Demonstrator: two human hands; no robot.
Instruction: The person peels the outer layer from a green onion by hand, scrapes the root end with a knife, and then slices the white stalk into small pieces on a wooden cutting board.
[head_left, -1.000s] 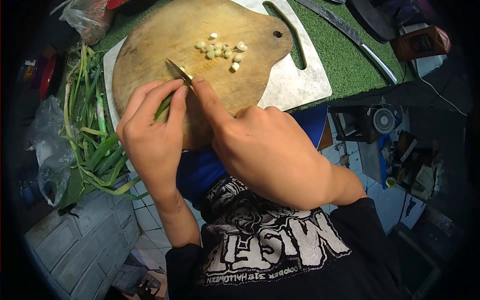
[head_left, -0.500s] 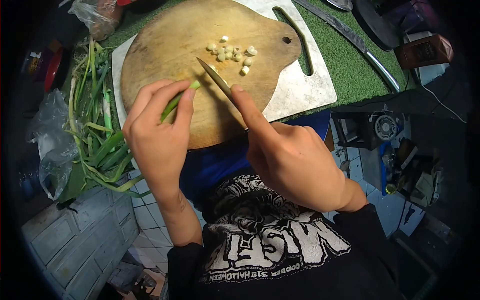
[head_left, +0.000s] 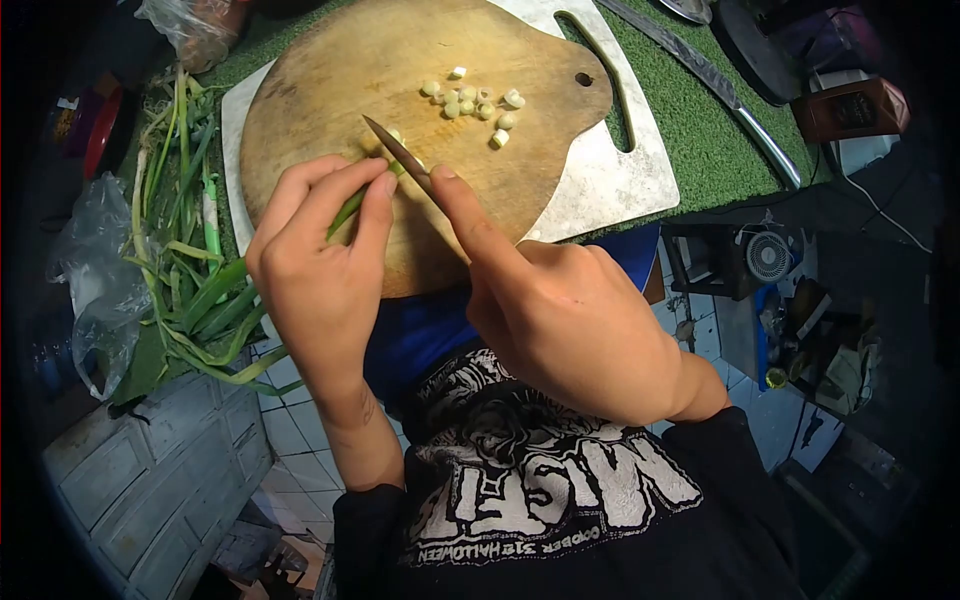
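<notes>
Where the head view looks down at the centre of the frame, the left hand (head_left: 315, 265) is clenched around a green spring onion stalk (head_left: 348, 212), pinning it against the round wooden cutting board (head_left: 330, 90) in the upper middle. The right hand (head_left: 570, 320), lower centre, grasps a small knife (head_left: 397, 153), forefinger laid along the spine, the blade's tip pointing to the upper left and its edge resting just beside the stalk's cut end. A cluster of cut white pieces (head_left: 475, 102) lies on the board above the blade, apart from it. The board sits on a pale rectangular board (head_left: 620, 170), itself on a green mat (head_left: 700, 140) on the counter. A bundle of uncut spring onions (head_left: 190, 250) lies at the left edge, beside a clear plastic bag (head_left: 95, 290). A long knife (head_left: 715, 85) lies at the upper right.
</notes>
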